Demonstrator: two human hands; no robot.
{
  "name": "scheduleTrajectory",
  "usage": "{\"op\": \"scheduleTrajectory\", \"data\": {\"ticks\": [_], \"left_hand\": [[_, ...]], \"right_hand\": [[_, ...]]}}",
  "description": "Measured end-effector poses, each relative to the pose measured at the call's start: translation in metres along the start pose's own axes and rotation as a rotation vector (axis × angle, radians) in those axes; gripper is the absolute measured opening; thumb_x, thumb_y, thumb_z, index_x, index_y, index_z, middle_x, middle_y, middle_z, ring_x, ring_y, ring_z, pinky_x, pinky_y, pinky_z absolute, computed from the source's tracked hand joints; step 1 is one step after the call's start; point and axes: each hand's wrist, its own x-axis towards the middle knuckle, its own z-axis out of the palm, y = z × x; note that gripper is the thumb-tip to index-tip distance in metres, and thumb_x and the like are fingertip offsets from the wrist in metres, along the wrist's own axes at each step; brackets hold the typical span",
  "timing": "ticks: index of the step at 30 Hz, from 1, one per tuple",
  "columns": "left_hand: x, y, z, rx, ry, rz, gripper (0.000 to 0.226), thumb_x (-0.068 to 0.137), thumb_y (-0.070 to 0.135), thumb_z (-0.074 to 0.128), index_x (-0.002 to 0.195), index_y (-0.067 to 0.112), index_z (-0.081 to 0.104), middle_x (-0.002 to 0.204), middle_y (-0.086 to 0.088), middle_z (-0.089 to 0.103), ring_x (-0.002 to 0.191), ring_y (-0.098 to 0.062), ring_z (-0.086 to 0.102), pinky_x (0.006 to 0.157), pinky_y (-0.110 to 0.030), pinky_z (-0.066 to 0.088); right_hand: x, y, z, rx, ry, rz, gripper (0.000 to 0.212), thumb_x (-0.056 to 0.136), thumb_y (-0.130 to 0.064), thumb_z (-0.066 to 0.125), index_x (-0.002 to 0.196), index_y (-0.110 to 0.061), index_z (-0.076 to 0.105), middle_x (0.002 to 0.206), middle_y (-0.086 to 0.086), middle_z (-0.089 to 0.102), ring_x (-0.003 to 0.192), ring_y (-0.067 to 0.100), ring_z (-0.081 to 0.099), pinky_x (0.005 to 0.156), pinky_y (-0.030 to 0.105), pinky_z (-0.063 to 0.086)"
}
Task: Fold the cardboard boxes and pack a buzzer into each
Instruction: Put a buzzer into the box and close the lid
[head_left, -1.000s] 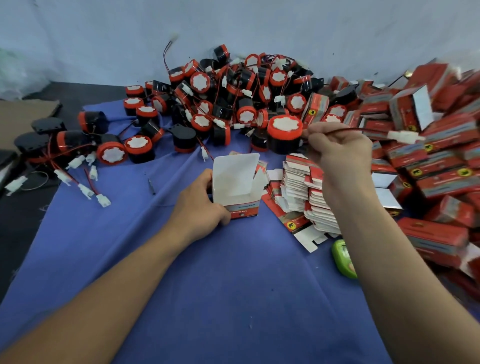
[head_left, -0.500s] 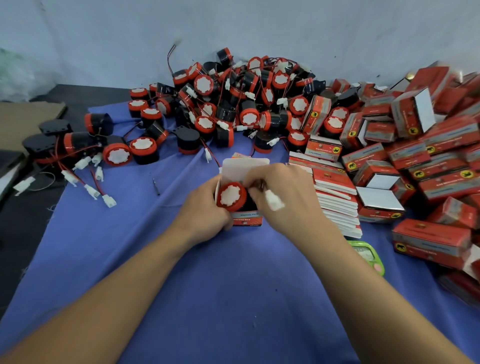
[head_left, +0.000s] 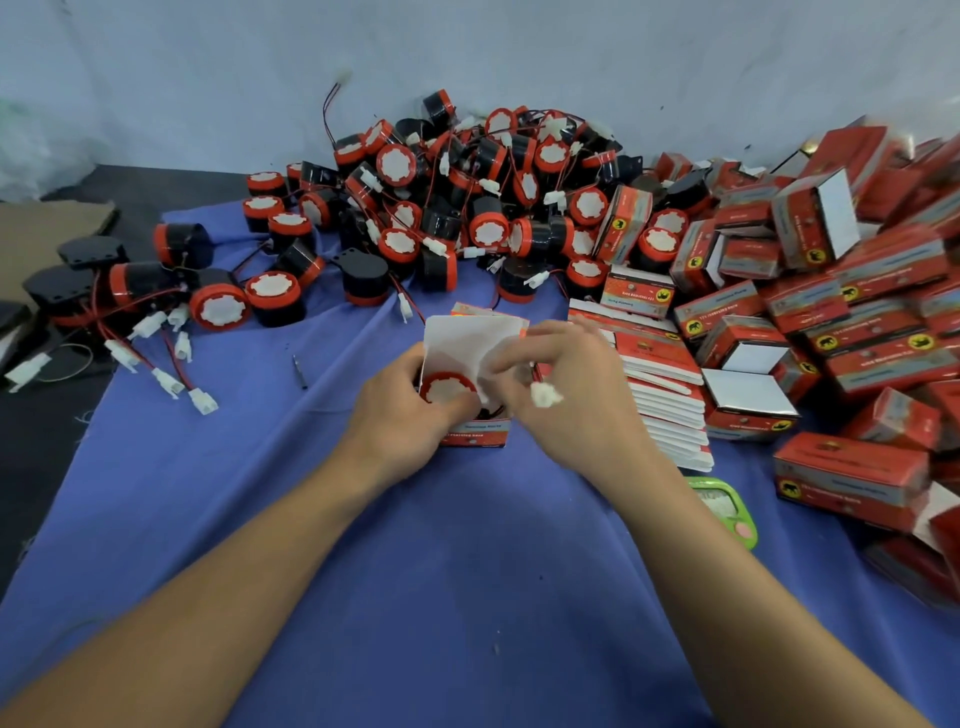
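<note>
At frame centre your left hand (head_left: 405, 413) grips the box (head_left: 475, 435) upright with its mouth towards you, while your right hand (head_left: 571, 400) pinches the plug (head_left: 544, 396), probably to tuck it beside the buzzer (head_left: 448, 388) seated inside.

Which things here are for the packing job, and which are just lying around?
For the job: open box, buzzer in it, white plug, buzzer pile, flat boxes, folded boxes.
Just lying about: green case, brown cardboard, small dark pin.
</note>
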Motion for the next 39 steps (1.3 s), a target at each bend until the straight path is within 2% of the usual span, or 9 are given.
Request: {"op": "scheduleTrajectory", "data": {"ticks": [4, 9, 14, 18, 21, 24, 30, 36, 39], "left_hand": [[0.003, -0.001, 0.001, 0.001, 0.03, -0.036, 0.045, 0.065, 0.05, 0.069, 0.108, 0.034, 0.069, 0.098, 0.018, 0.075, 0.092, -0.002, 0.068, 0.08, -0.029, 0.055], [0.005, -0.001, 0.003, 0.026, 0.053, -0.052, 0.038, 0.077, 0.044, 0.078, 0.112, 0.033, 0.069, 0.101, 0.016, 0.074, 0.095, -0.002, 0.066, 0.073, -0.02, 0.047], [0.002, 0.003, 0.003, 0.011, 0.062, -0.073, 0.04, 0.064, 0.054, 0.067, 0.101, 0.039, 0.068, 0.094, 0.019, 0.074, 0.089, 0.002, 0.067, 0.069, -0.02, 0.047], [0.001, 0.003, 0.002, 0.004, 0.035, -0.054, 0.059, 0.057, 0.064, 0.06, 0.108, 0.037, 0.069, 0.096, 0.017, 0.075, 0.089, 0.0, 0.067, 0.07, -0.022, 0.047], [0.001, 0.002, 0.002, 0.019, 0.036, -0.026, 0.067, 0.055, 0.067, 0.054, 0.112, 0.036, 0.069, 0.097, 0.018, 0.074, 0.089, 0.002, 0.067, 0.07, -0.019, 0.046], [0.001, 0.003, 0.003, 0.014, 0.043, -0.016, 0.064, 0.056, 0.069, 0.053, 0.109, 0.037, 0.068, 0.095, 0.02, 0.074, 0.088, 0.005, 0.066, 0.07, -0.018, 0.047], [-0.001, 0.004, 0.003, 0.014, 0.056, -0.007, 0.043, 0.06, 0.068, 0.051, 0.092, 0.042, 0.062, 0.084, 0.037, 0.067, 0.084, 0.017, 0.061, 0.06, -0.007, 0.042], [0.003, -0.003, 0.004, 0.029, 0.06, -0.03, 0.029, 0.076, 0.05, 0.064, 0.103, 0.039, 0.067, 0.094, 0.021, 0.073, 0.088, 0.003, 0.067, 0.07, -0.022, 0.049], [0.005, -0.005, 0.003, 0.032, 0.032, -0.018, 0.032, 0.076, 0.045, 0.063, 0.107, 0.036, 0.069, 0.097, 0.018, 0.075, 0.091, -0.003, 0.068, 0.077, -0.029, 0.054]], "right_hand": [[-0.012, -0.002, -0.015, 0.076, 0.426, 0.138, 0.007, 0.082, -0.036, 0.077, 0.088, -0.034, 0.08, 0.073, -0.012, 0.064, 0.083, 0.016, 0.061, 0.079, 0.038, 0.051], [-0.008, -0.006, -0.044, 0.142, 0.135, 0.149, 0.023, 0.082, -0.041, 0.078, 0.064, -0.028, 0.073, 0.053, -0.005, 0.064, 0.048, 0.009, 0.056, 0.044, 0.023, 0.042], [0.004, -0.012, -0.042, 0.223, -0.131, 0.063, 0.013, 0.089, -0.018, 0.073, 0.082, -0.025, 0.081, 0.06, -0.005, 0.07, 0.051, 0.002, 0.061, 0.045, 0.012, 0.043], [0.019, -0.016, -0.018, -0.178, -0.198, -0.012, 0.03, 0.089, -0.005, 0.064, 0.097, -0.028, 0.082, 0.089, 0.001, 0.077, 0.081, 0.018, 0.069, 0.07, 0.028, 0.056], [0.016, -0.023, -0.006, -0.549, -0.227, -0.131, 0.035, 0.088, -0.006, 0.054, 0.107, -0.027, 0.076, 0.076, 0.001, 0.057, 0.066, 0.026, 0.052, 0.055, 0.031, 0.042], [0.008, -0.037, -0.008, -0.74, -0.262, -0.263, 0.019, 0.087, -0.008, 0.051, 0.078, -0.022, 0.06, 0.058, -0.003, 0.026, 0.05, 0.018, 0.02, 0.053, 0.03, 0.015], [0.02, -0.048, -0.016, -0.891, -0.402, -0.481, 0.042, 0.092, -0.007, 0.052, 0.063, -0.022, 0.024, 0.061, -0.005, 0.026, 0.052, 0.016, 0.024, 0.065, 0.034, 0.028], [0.046, -0.034, -0.025, -0.616, -0.794, -0.343, 0.033, 0.092, -0.002, 0.055, 0.081, -0.029, 0.071, 0.074, -0.01, 0.056, 0.064, 0.012, 0.047, 0.048, 0.018, 0.03], [0.047, -0.022, -0.019, -0.493, -0.591, -0.237, 0.026, 0.078, -0.006, 0.062, 0.084, -0.023, 0.081, 0.084, 0.0, 0.076, 0.078, 0.025, 0.067, 0.058, 0.029, 0.053]]}}
